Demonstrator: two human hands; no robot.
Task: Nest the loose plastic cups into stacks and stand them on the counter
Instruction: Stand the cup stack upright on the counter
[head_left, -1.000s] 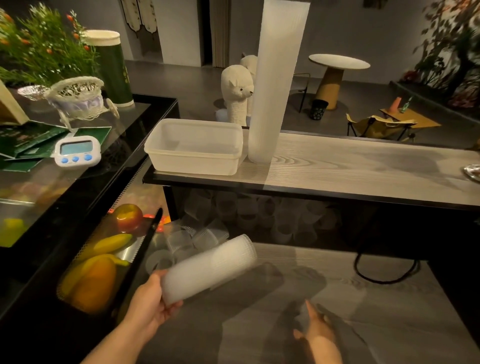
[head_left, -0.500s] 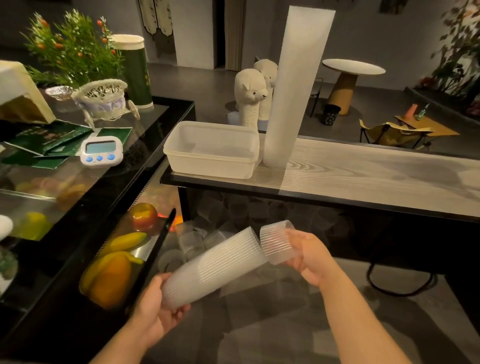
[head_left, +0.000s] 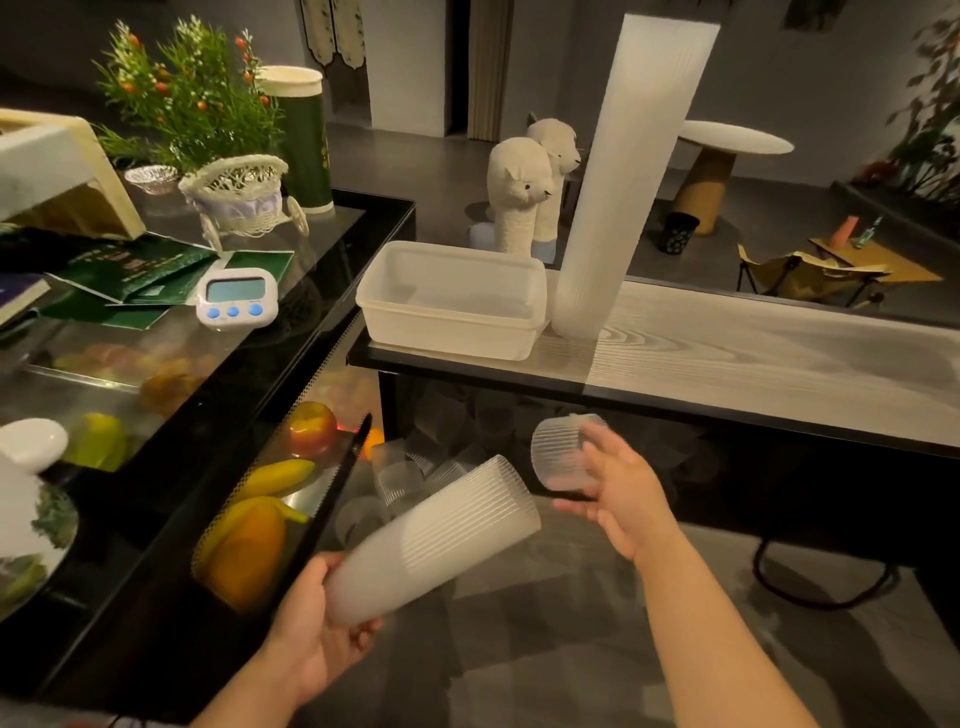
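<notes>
My left hand (head_left: 317, 629) grips the closed bottom end of a short stack of ribbed clear cups (head_left: 434, 538), tilted with its open mouth up and to the right. My right hand (head_left: 615, 491) holds a single ribbed cup (head_left: 563, 457) just above and right of that mouth, apart from it. Several loose cups (head_left: 400, 478) lie on the lower shelf under the counter. A tall stack of cups (head_left: 626, 176) stands upright on the wooden counter (head_left: 753, 358).
A white plastic tub (head_left: 452, 299) sits on the counter left of the tall stack. To my left, a glass-topped display case (head_left: 291, 291) carries a timer (head_left: 236, 299), a basket and a plant, with fruit (head_left: 249, 545) inside. A black cable (head_left: 826, 582) lies at lower right.
My right hand came up from the low surface with a single cup, brought it to the stack's mouth, and now holds it slightly higher and farther right. The stack stays in my left hand.
</notes>
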